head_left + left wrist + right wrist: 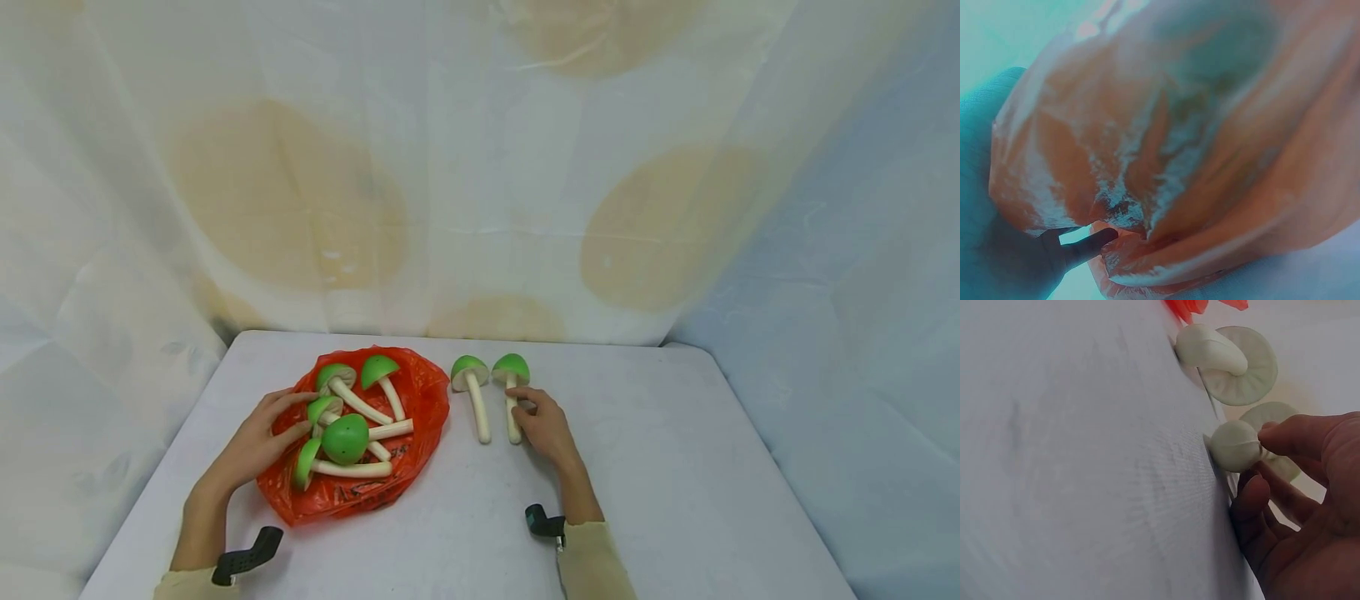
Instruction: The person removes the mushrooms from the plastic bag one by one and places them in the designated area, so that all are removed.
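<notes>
At the left, a red plastic bag (420, 467) lies spread on the table, with several toy mushrooms with green caps (345, 439) and pale stems on it. My left hand (258, 437) rests on the bag's left edge, fingers slightly bent near the caps. In the left wrist view the bag's film (1079, 175) hides much of that hand. Right of the bag stand out two more toy mushrooms, lying caps away from me. My right hand (546, 423) pinches the stem of the right-hand mushroom (512, 367) between thumb and fingers. The other mushroom (478, 408) lies just left of it.
A white-covered table (675, 467) extends to the right and front. Pale sheeting with tan round patches (660, 233) hangs behind it and at the sides. A black wrist camera (251, 554) sits at my left wrist, another (543, 522) at my right.
</notes>
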### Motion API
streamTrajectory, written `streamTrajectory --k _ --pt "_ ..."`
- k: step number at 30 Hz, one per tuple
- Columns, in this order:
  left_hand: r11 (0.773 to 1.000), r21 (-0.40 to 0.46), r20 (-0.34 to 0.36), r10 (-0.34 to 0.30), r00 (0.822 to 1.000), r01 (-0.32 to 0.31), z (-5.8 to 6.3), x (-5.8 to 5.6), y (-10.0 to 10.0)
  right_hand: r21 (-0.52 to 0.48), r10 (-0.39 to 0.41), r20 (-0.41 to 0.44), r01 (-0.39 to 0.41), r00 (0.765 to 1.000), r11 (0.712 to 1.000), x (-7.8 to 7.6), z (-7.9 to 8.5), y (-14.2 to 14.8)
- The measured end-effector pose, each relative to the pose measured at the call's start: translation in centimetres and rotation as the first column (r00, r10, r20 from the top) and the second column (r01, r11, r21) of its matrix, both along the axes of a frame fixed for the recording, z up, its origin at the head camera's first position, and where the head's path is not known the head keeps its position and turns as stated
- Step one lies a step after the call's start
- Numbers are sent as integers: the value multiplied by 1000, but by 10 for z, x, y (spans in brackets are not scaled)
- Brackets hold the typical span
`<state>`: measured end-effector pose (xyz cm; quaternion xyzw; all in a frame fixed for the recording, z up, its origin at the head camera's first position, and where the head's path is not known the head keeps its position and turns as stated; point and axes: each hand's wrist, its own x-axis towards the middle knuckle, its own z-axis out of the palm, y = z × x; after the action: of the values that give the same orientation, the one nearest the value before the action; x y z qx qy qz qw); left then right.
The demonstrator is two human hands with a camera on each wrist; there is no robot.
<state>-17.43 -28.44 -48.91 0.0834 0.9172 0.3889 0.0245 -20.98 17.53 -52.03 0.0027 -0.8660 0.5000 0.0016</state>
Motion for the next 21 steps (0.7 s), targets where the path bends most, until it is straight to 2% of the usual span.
streamTrajectory --k 21 --pt "1000 -5 3 -5 1000 5 0 1 -1 -8 -11 -4 11 1000 1000 0 0 -1"
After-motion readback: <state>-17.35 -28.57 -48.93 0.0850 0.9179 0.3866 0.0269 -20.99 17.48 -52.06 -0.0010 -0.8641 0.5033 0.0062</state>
